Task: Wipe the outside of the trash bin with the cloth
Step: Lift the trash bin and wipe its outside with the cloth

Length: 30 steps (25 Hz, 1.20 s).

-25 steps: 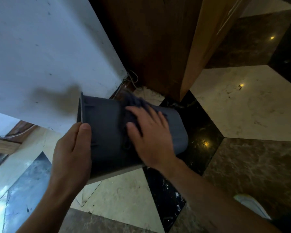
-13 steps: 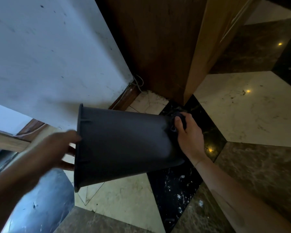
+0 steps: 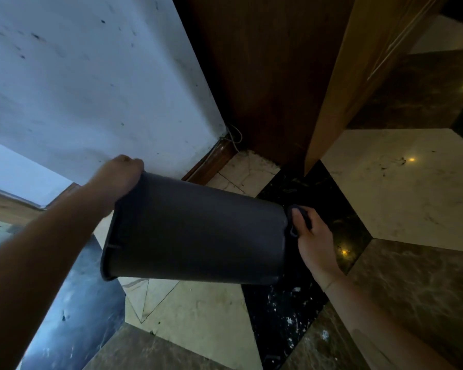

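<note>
No words or labels show anywhere. The trash bin (image 3: 198, 231) is dark, smooth plastic, round and wider at its open end — it lies tipped on its side in the air, mouth toward 9 o'clock. The left hand (image 3: 120, 174) has moved up to the rim at 11 o'clock and curls over it. The right hand (image 3: 313, 241) at 3 o'clock pinches the soft dark cloth (image 3: 294, 222) against the bin's bottom — as half a second ago. The shiny stone floor (image 3: 203, 321) lies below.

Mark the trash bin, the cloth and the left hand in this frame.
trash bin (image 3: 198, 231): head view, middle of its dark side wall.
cloth (image 3: 294, 209): head view, fold showing above the right fingers.
left hand (image 3: 118, 173): head view, back of the hand at the rim.
</note>
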{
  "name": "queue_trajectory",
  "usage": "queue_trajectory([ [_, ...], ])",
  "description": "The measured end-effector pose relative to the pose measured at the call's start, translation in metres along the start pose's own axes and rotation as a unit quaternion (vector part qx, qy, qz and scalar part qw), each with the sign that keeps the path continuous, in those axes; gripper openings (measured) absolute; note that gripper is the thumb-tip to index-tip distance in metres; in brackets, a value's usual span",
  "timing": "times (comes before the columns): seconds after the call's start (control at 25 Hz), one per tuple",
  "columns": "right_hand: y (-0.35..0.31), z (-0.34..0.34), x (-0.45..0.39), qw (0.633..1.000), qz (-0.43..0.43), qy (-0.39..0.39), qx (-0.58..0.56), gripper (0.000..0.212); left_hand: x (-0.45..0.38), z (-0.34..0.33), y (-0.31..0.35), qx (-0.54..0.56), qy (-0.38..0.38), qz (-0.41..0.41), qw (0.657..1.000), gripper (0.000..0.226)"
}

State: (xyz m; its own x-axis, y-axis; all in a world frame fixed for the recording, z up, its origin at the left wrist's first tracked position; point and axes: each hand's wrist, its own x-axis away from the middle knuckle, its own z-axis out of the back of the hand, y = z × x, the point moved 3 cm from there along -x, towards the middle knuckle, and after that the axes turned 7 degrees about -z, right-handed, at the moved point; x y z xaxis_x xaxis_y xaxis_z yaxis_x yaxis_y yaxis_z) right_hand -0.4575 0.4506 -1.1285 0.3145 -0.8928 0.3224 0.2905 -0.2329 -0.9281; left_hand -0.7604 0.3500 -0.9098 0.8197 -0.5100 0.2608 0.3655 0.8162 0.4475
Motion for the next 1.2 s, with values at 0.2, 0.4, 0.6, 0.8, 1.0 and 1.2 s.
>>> queue_trajectory([
  [0.2, -0.008, -0.004, 0.003, 0.998, -0.023, -0.026, -0.059, 0.016, 0.012, 0.005, -0.011, 0.054, -0.106, 0.138, 0.983, 0.043],
  [0.4, -0.001, -0.005, 0.009, 0.984, -0.097, -0.033, -0.145, 0.021, -0.001, -0.006, -0.001, -0.155, -0.010, -0.005, 0.988, 0.042],
  [0.6, 0.007, -0.006, 0.013, 0.968, -0.149, -0.034, -0.202, 0.027, 0.020, -0.001, 0.019, -0.190, 0.071, -0.215, 0.955, 0.042],
  [0.8, 0.014, 0.003, 0.010, 0.962, -0.182, -0.006, -0.202, 0.026, 0.051, -0.013, -0.004, -0.088, 0.049, -0.225, 0.969, 0.032],
  [1.0, 0.029, 0.015, 0.009, 0.971, -0.194, 0.011, -0.137, 0.027, 0.061, -0.036, -0.014, 0.033, -0.038, -0.151, 0.987, 0.023],
  [1.2, 0.035, 0.020, 0.004, 0.982, -0.173, 0.015, -0.074, 0.025, 0.052, -0.054, -0.003, 0.136, -0.041, -0.054, 0.988, 0.029],
])
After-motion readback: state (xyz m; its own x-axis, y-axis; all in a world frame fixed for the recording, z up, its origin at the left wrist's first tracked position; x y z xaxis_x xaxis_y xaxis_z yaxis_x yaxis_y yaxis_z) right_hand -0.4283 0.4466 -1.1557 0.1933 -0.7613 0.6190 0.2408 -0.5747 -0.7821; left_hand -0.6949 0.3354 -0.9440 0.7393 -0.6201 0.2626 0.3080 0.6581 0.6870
